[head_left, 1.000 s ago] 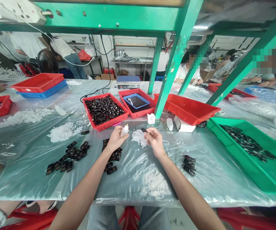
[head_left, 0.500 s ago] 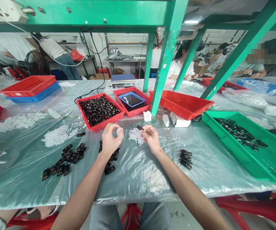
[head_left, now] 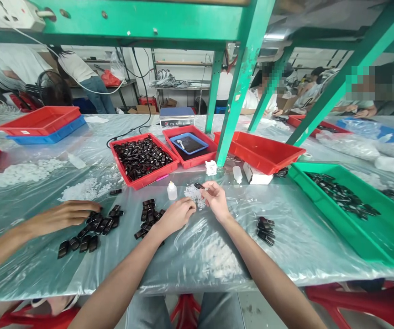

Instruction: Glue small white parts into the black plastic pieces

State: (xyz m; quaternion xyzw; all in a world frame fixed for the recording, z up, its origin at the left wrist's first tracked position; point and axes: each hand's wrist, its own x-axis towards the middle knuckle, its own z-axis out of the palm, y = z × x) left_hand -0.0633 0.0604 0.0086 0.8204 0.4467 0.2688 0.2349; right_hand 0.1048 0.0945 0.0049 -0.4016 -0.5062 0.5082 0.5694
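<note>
One view only, the head camera; your left hand (head_left: 178, 214) has let go of the small white bottle (head_left: 171, 190), which a second ago sat in its grip and now stands upright on the plastic sheet (head_left: 217, 256), just beyond the knuckles and just left of the little heap of white bits (head_left: 194, 194); left fingers are curled loosely, palm down, tips at the edge of that heap, and you cannot tell whether they pinch anything; the hand lies beside the near cluster of black pieces (head_left: 149, 214).

Your right hand (head_left: 215, 200) has barely shifted; thumb and forefinger pinch one black piece (head_left: 199, 186), held up over the heap, the other fingers folded under; so the bottle work on that piece looks finished for now and the left hand is free, a judgement only.

New since half a second ago: another person's hand (head_left: 63, 217) has come in from the left, fingers spread low over the far cluster of black pieces (head_left: 94, 228), touching its top edge; keep it apart from your own.

Hard to make out: what the white bits are; whether the held piece is wet or capped; the contents of the blue dish (head_left: 190, 144) inside the red tray (head_left: 191, 160), dark, with a white scoop; the red bin (head_left: 142, 157) is full of the same black pieces; the green tray (head_left: 354, 214) is cut off at the right edge; a small stack of pieces (head_left: 265, 228) lies right of your forearm; faces beyond are blurred.
</note>
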